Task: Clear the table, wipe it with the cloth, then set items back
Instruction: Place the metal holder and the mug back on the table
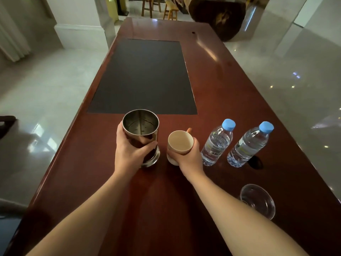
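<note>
Two bare forearms are reaching in from the near edge across the worktop (230, 108), a long slab of glossy reddish-brown wood that is narrowing away from the camera. Just right of the right forearm, a clear plastic cup (258, 201) is lying tilted near the worktop's right edge, its mouth facing the camera.

Farther in, the left hand (130, 155) is wrapping its grip around a shiny metal canister (141, 134), an open-topped cylinder with a dark, reflective inside and a flared base; whether that base is touching the wood is hard to tell. Just beside it, the right hand (190, 156) is clasping a cream ceramic mug (180, 143) from its right side, the orange-brown handle pointing away from the camera. Two clear water bottles with blue caps, the nearer-in bottle (216, 143) and the outer bottle (248, 145), are standing to the right of the mug, close together but apart.

Beyond the hands, a dark matte rectangular inlay (145, 76) is filling the middle of the worktop, leaving open room all the way to the far end. Pale polished floor tiles (46, 80) are shining on both sides, and wooden stools (158, 8) are standing past the far edge.
</note>
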`<state>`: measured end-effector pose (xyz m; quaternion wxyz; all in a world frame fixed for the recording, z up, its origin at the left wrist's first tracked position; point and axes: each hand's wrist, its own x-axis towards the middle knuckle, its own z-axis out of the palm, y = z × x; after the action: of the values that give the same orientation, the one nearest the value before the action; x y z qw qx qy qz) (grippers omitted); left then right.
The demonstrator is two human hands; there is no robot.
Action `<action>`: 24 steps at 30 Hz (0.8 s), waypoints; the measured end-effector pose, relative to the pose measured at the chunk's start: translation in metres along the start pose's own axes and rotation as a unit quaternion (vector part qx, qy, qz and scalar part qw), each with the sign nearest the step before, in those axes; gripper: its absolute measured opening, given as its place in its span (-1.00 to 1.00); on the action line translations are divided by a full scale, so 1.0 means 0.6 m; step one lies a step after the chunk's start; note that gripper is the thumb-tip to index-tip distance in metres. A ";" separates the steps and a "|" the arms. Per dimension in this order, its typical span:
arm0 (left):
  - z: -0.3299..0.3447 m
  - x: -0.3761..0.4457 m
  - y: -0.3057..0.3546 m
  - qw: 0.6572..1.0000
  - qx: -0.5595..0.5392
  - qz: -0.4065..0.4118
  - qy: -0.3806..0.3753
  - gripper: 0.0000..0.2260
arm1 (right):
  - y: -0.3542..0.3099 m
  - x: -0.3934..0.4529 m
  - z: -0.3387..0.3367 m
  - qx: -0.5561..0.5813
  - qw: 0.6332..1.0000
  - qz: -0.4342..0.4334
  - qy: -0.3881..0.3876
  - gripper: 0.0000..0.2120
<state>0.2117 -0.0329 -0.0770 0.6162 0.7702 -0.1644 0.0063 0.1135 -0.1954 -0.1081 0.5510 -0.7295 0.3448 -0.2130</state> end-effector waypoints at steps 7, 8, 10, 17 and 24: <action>0.019 -0.006 -0.003 1.000 -0.001 -0.015 -0.010 -0.10 | 0.007 0.006 -0.009 0.002 1.000 -0.003 -0.008 -0.23; 0.021 -0.008 -0.004 1.000 -0.003 -0.019 -0.010 -0.10 | 0.007 0.006 -0.010 0.002 1.000 -0.001 -0.011 -0.23; 0.024 -0.013 -0.006 1.000 -0.005 -0.028 -0.013 -0.10 | 0.008 0.005 -0.011 0.004 1.000 0.000 -0.015 -0.23; 0.029 -0.027 -0.015 0.999 0.001 -0.050 -0.014 -0.06 | 0.012 0.008 -0.019 0.014 0.999 0.000 -0.041 -0.20; 0.019 -0.025 -0.010 0.997 -0.002 -0.065 -0.043 0.03 | -0.001 0.006 -0.019 0.002 0.998 0.028 -0.049 -0.15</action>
<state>0.1966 -0.0388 -0.0885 0.6094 0.7775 -0.1402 -0.0671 0.1079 -0.2055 -0.1043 0.5750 -0.7277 0.3372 -0.1617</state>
